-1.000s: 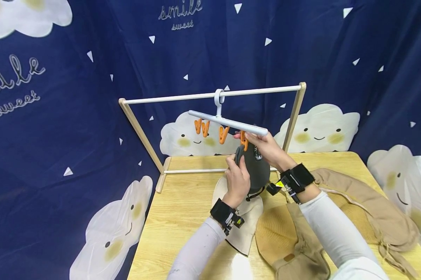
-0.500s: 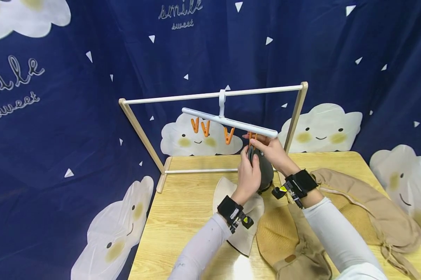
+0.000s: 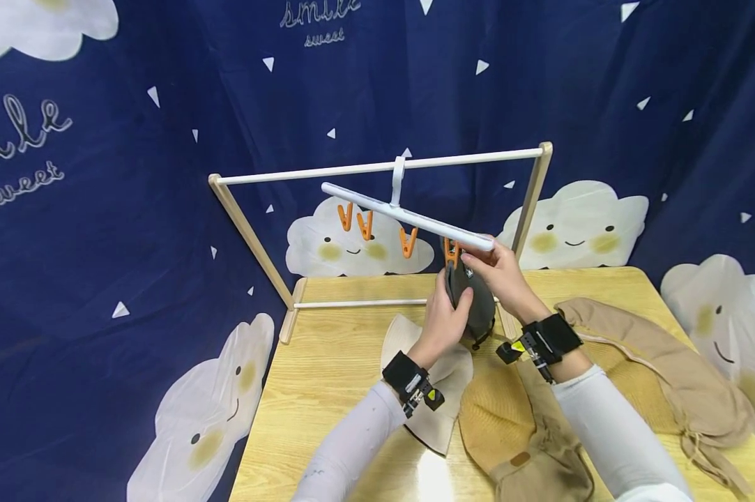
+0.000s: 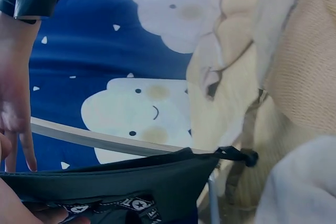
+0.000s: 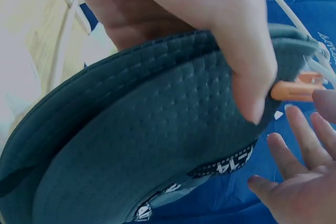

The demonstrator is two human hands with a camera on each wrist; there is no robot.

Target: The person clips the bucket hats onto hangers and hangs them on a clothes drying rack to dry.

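Observation:
My left hand [image 3: 445, 314] grips a dark grey bucket hat [image 3: 477, 303] with stitched brim, patterned patches and a cord. In the right wrist view its thumb presses on the folded brim [image 5: 152, 108]. An orange clothespin [image 3: 452, 252] hangs from the white hanger [image 3: 427, 224] and meets the brim's upper edge; in the right wrist view the clothespin [image 5: 294, 91] appears to bite that edge. My right hand [image 3: 505, 279] is beside the clothespin, under the hanger's right end. Its fingers [image 5: 294, 158] are spread, with the thumb near the clothespin.
The hanger hooks over the white bar [image 3: 327, 173] of a wooden-ended rack, tilted down at the right. Several other orange clothespins [image 3: 364, 226] hang on it. A cream hat [image 3: 436, 397], a tan hat [image 3: 496, 411] and a beige hat [image 3: 653, 348] lie on the table [image 3: 314, 362].
Both hands and the hat have moved right, swinging the hanger's right end along. My right hand held the clothespin earlier; its fingers have now spread away, and the clothespin stays at the brim.

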